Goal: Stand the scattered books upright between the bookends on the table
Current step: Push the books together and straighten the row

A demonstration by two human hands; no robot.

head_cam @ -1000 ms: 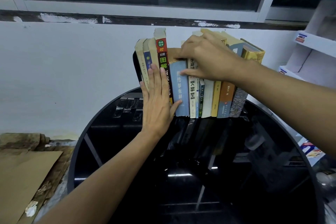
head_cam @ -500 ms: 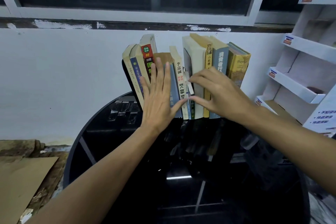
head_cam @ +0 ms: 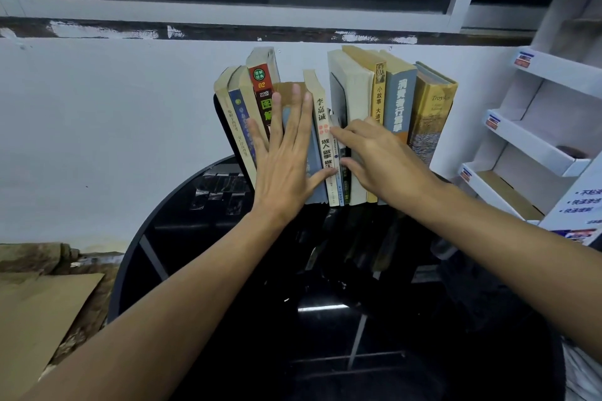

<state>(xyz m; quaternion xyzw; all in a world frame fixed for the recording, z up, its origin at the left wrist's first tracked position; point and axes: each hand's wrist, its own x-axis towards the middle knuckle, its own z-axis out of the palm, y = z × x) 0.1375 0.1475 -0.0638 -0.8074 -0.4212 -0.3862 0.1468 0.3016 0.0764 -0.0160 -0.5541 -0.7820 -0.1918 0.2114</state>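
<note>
A round, glossy black worktop (head_cam: pixel 228 319) fills the lower middle of the frame, its curved rim running up the left side. At its far edge, in the centre of the frame, a row of books (head_cam: pixel 329 140) stands upright, spines forward. A black bookend (head_cam: pixel 219 114) shows at the row's left end, the leftmost books leaning against it.

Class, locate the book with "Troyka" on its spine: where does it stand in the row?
In the head view, the Troyka book stands at the far right end of the row, beside the grey-blue book, near the white display shelf.
</note>
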